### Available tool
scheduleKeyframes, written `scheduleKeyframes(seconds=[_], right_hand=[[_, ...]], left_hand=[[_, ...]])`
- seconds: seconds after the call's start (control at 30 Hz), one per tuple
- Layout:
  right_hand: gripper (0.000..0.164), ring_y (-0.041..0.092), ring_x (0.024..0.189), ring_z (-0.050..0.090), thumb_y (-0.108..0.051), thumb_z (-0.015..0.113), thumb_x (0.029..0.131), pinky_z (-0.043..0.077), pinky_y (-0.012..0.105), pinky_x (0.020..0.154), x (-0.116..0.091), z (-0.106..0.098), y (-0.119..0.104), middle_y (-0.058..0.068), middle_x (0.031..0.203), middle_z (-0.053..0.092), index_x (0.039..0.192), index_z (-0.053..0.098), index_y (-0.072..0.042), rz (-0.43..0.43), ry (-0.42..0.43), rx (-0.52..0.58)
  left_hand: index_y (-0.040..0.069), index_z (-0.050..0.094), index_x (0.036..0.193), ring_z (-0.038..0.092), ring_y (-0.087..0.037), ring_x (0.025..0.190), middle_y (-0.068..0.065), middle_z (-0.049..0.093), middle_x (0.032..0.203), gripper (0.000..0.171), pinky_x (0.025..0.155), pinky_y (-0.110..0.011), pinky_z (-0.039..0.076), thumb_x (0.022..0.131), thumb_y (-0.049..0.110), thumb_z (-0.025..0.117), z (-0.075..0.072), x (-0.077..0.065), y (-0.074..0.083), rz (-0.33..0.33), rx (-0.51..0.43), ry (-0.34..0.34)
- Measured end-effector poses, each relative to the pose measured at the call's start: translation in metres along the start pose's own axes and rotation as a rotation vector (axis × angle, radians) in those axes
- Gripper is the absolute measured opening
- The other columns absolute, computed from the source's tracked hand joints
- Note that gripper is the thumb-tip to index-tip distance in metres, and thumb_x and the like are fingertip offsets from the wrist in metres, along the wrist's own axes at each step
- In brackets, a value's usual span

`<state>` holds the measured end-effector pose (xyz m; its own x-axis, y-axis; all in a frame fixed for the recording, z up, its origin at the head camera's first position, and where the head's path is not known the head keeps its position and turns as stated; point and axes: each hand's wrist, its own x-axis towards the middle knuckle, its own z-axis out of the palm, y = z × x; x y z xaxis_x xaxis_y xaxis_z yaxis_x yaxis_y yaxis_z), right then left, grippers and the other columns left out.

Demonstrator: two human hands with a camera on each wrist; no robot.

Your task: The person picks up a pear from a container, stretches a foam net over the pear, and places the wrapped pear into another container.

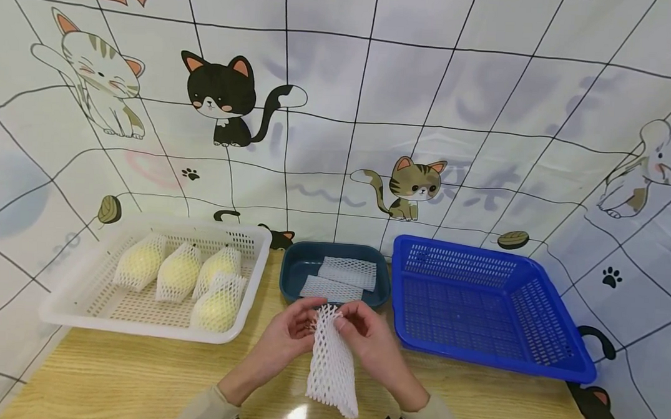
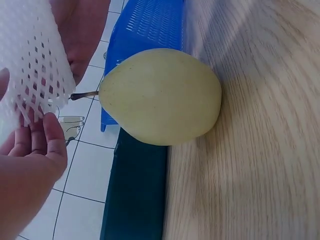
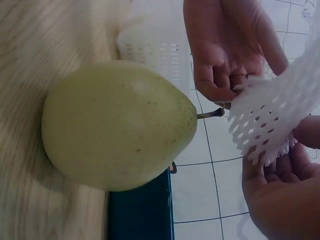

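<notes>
A white foam net sleeve (image 1: 333,365) is held between the two hands over the table. My left hand (image 1: 285,333) grips one side of its far end, fingers curled at the mesh edge. The right hand (image 1: 376,345) pinches the opposite side between thumb and fingers. In the left wrist view, a bare yellow-green pear (image 2: 160,97) stands on the table, its stem pointing up toward the mouth of the net (image 2: 37,60). The right wrist view also shows the pear (image 3: 120,125) just below the net (image 3: 265,120), apart from both hands. The head view hides the pear.
A white basket (image 1: 139,327) at left holds several pears in foam nets. In the middle stands a dark teal tray (image 1: 293,267) with foam net sleeves (image 1: 346,272) inside. A blue basket (image 1: 455,296) sits at right. Behind them hangs a cat-patterned cloth (image 1: 327,140).
</notes>
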<state>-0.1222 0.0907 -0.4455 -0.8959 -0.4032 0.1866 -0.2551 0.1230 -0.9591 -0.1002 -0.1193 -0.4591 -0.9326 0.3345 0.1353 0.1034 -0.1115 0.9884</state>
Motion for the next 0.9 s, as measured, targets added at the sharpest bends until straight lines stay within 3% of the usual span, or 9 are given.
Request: scheduleKeyframes(seconds=[0.07, 0.17, 0.23, 0.33, 0.47, 0.53, 0.63, 0.9], right_hand=[[0.014, 0.014, 0.093, 0.061, -0.011, 0.06, 0.105, 0.051, 0.023, 0.08, -0.002, 0.0, 0.001, 0.009, 0.104, 0.062, 0.112, 0.06, 0.001, -0.001, 0.023, 0.027], [0.011, 0.011, 0.088, 0.056, -0.01, 0.054, 0.108, 0.049, 0.022, 0.077, -0.006, -0.001, 0.006, 0.004, 0.099, 0.055, 0.113, 0.053, 0.0, 0.034, 0.002, 0.235], [0.008, 0.009, 0.087, 0.053, -0.011, 0.049, 0.11, 0.048, 0.021, 0.076, -0.009, -0.001, 0.01, 0.001, 0.097, 0.051, 0.114, 0.05, -0.004, 0.074, -0.036, 0.426], [0.007, 0.009, 0.087, 0.053, -0.012, 0.043, 0.112, 0.049, 0.022, 0.076, -0.012, -0.001, 0.018, -0.001, 0.099, 0.051, 0.115, 0.05, -0.011, 0.138, -0.105, 0.691], [0.016, 0.007, 0.093, 0.058, -0.015, 0.041, 0.113, 0.05, 0.023, 0.08, -0.017, -0.001, 0.025, -0.006, 0.105, 0.058, 0.114, 0.057, -0.02, 0.186, -0.147, 0.851], [0.018, 0.007, 0.087, 0.058, -0.015, 0.04, 0.113, 0.049, 0.022, 0.076, -0.02, -0.002, 0.026, -0.006, 0.101, 0.06, 0.112, 0.057, -0.021, 0.206, -0.15, 0.884], [0.016, 0.006, 0.083, 0.058, -0.015, 0.042, 0.112, 0.05, 0.02, 0.073, -0.022, -0.002, 0.026, -0.006, 0.097, 0.061, 0.111, 0.058, -0.019, 0.235, -0.114, 0.869], [0.009, 0.007, 0.082, 0.06, -0.018, 0.05, 0.11, 0.053, 0.021, 0.069, -0.027, 0.0, 0.034, -0.003, 0.095, 0.059, 0.112, 0.055, -0.011, 0.349, 0.033, 0.628]], left_hand=[[-0.011, 0.053, 0.138, 0.065, -0.013, 0.1, -0.011, 0.067, 0.115, 0.044, 0.086, -0.024, 0.055, 0.097, 0.0, 0.066, 0.0, 0.0, -0.001, -0.015, 0.015, -0.002], [-0.008, 0.062, 0.119, 0.065, -0.011, 0.097, -0.005, 0.067, 0.111, 0.021, 0.082, -0.024, 0.055, 0.1, 0.0, 0.062, -0.002, -0.002, -0.004, -0.014, -0.044, -0.022], [-0.001, 0.062, 0.114, 0.063, -0.01, 0.1, -0.002, 0.065, 0.112, 0.015, 0.086, -0.025, 0.054, 0.101, -0.003, 0.056, -0.003, -0.003, -0.007, -0.003, -0.152, -0.046], [0.009, 0.059, 0.119, 0.061, -0.01, 0.109, 0.0, 0.063, 0.118, 0.024, 0.097, -0.028, 0.051, 0.103, -0.004, 0.047, -0.003, -0.005, -0.01, 0.004, -0.366, -0.091], [0.013, 0.059, 0.122, 0.059, -0.011, 0.112, 0.002, 0.062, 0.121, 0.025, 0.103, -0.029, 0.048, 0.108, 0.007, 0.039, -0.001, -0.007, -0.01, -0.032, -0.586, -0.139], [0.015, 0.059, 0.119, 0.058, -0.011, 0.109, 0.002, 0.061, 0.118, 0.024, 0.1, -0.028, 0.048, 0.111, 0.013, 0.037, 0.001, -0.009, -0.01, -0.061, -0.627, -0.134], [0.015, 0.059, 0.116, 0.058, -0.011, 0.108, 0.001, 0.06, 0.117, 0.022, 0.096, -0.028, 0.05, 0.114, 0.021, 0.038, 0.005, -0.01, -0.012, -0.117, -0.609, -0.08], [0.007, 0.054, 0.112, 0.06, -0.011, 0.094, -0.001, 0.06, 0.104, 0.02, 0.08, -0.027, 0.053, 0.112, 0.024, 0.044, 0.014, -0.014, -0.028, -0.281, -0.347, 0.148]])
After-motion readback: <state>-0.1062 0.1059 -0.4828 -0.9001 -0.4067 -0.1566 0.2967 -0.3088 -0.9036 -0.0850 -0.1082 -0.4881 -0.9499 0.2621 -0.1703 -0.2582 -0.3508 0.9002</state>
